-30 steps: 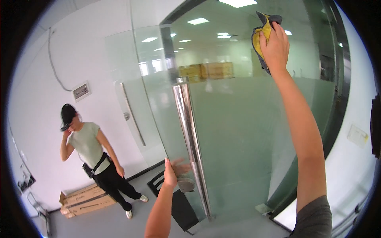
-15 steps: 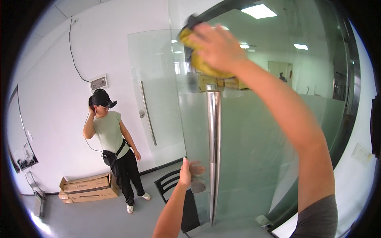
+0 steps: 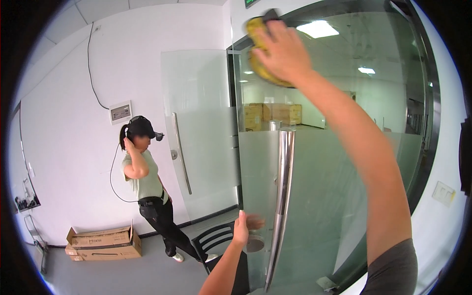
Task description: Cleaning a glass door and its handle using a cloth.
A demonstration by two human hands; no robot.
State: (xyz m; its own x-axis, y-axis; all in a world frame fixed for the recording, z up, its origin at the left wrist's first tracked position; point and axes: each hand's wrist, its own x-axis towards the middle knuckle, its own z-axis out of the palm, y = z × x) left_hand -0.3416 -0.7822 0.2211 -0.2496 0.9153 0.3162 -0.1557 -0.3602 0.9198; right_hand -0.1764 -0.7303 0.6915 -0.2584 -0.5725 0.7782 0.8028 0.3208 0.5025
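Observation:
My right hand (image 3: pixel 287 55) is raised high, its fingers pressing a yellow and dark grey cloth (image 3: pixel 260 69) against the upper clear part of a glass door (image 3: pixel 329 172). Lower down, my left hand (image 3: pixel 239 229) grips the free edge of that door, with the thumb on one side and the fingers showing blurred by the glass. A long shiny metal pull handle (image 3: pixel 284 182) stands upright between the two hands. Just below my left hand is a round metal lock (image 3: pixel 255 244) on the glass.
Another person (image 3: pixel 150 182) in a cap and light green top stands to the left, one hand at the head. A black chair (image 3: pixel 216 241) is close by my left arm. An open cardboard box (image 3: pixel 105 246) lies along the wall. A second glass door (image 3: pixel 201 123) is behind.
My right hand and the cloth have moved up and slightly right over the glass. The view has shifted, and the other person has turned and stepped right. My left hand stays at the door edge.

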